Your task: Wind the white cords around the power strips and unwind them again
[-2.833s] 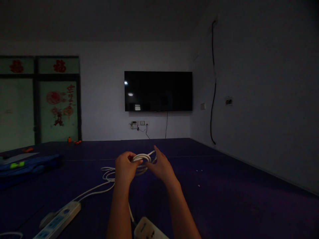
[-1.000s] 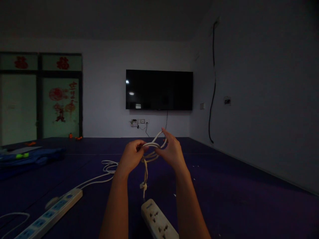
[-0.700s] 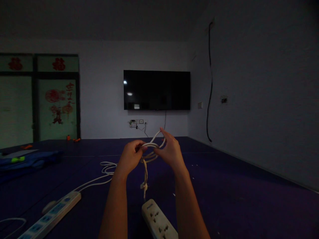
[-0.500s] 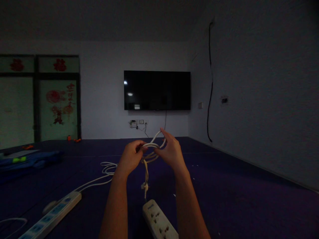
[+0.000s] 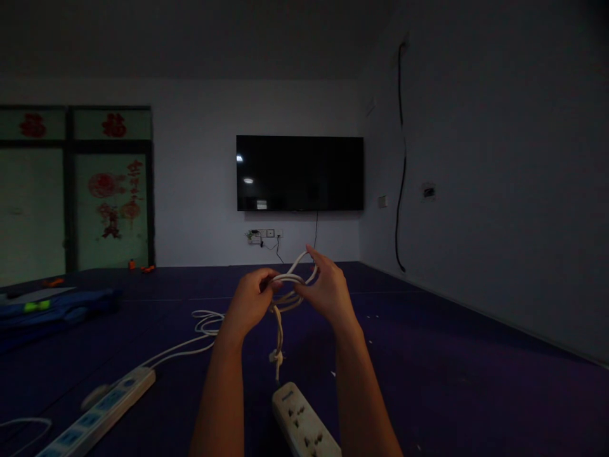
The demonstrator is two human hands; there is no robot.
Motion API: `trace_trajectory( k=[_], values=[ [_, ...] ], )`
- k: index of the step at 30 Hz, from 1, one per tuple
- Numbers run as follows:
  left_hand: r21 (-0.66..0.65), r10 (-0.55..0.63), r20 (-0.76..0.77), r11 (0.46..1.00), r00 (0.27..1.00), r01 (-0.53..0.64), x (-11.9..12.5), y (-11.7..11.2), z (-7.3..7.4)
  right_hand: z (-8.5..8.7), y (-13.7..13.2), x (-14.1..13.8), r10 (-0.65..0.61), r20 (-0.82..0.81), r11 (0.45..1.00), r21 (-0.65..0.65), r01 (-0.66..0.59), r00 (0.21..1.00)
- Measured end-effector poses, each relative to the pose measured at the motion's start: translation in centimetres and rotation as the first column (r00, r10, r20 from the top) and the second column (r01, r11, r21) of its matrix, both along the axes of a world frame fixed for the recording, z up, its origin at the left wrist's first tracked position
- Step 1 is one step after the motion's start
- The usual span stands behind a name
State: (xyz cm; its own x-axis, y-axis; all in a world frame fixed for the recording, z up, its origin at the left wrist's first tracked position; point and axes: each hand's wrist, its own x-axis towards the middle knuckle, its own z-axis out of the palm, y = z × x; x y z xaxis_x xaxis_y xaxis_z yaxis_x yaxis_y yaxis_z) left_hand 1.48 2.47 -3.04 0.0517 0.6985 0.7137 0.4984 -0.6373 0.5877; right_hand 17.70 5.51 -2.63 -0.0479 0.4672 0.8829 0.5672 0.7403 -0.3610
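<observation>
Both hands hold a coil of white cord [image 5: 288, 279] raised in front of me. My left hand [image 5: 250, 301] pinches the coil's left side with closed fingers. My right hand [image 5: 326, 289] grips the coil's right side, fingers curled round a loop. From the coil one strand of cord [image 5: 277, 339] hangs down with a knot in it to a white power strip [image 5: 304, 425] lying on the dark purple floor [image 5: 428, 355] between my forearms.
A second power strip [image 5: 102, 406] with blue sockets lies at lower left, its white cord [image 5: 204, 324] looping across the floor. Blue bags [image 5: 52, 308] sit at far left. A black TV [image 5: 299, 172] hangs on the far wall above wall sockets [image 5: 264, 235].
Since 2.8 s ago both hands have lifted the coil higher, so the strand hangs down to the power strip. Over the last second the hands hold nearly still.
</observation>
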Motion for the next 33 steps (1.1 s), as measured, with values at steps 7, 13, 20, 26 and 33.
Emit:
trace_trajectory(
  k=[7, 13, 20, 26, 33],
  values=[
    [-0.003, 0.010, -0.007, 1.000, 1.000, -0.010, 0.15, -0.09, 0.18, 0.05, -0.23, -0.04, -0.017, -0.003, 0.999, -0.027, 0.017, 1.000],
    [0.001, 0.009, -0.008, 1.000, 1.000, -0.009, 0.15, -0.27, 0.22, 0.05, -0.36, -0.13, -0.031, 0.008, 0.999, -0.036, 0.031, 1.000],
    [-0.006, 0.024, -0.016, 1.000, 1.000, -0.024, 0.16, -0.36, 0.29, 0.09, -0.31, -0.19, -0.032, 0.012, 0.997, -0.062, 0.033, 0.999],
    [-0.005, 0.046, -0.029, 0.999, 0.999, -0.046, 0.35, -0.57, 0.48, -0.05, -0.06, -0.14, -0.043, 0.014, 0.998, -0.041, 0.044, 0.999],
    [0.001, 0.034, -0.028, 0.999, 0.999, -0.034, 0.31, -0.41, 0.35, 0.08, -0.27, -0.12, -0.054, 0.010, 0.997, -0.046, 0.054, 0.998]
  ],
)
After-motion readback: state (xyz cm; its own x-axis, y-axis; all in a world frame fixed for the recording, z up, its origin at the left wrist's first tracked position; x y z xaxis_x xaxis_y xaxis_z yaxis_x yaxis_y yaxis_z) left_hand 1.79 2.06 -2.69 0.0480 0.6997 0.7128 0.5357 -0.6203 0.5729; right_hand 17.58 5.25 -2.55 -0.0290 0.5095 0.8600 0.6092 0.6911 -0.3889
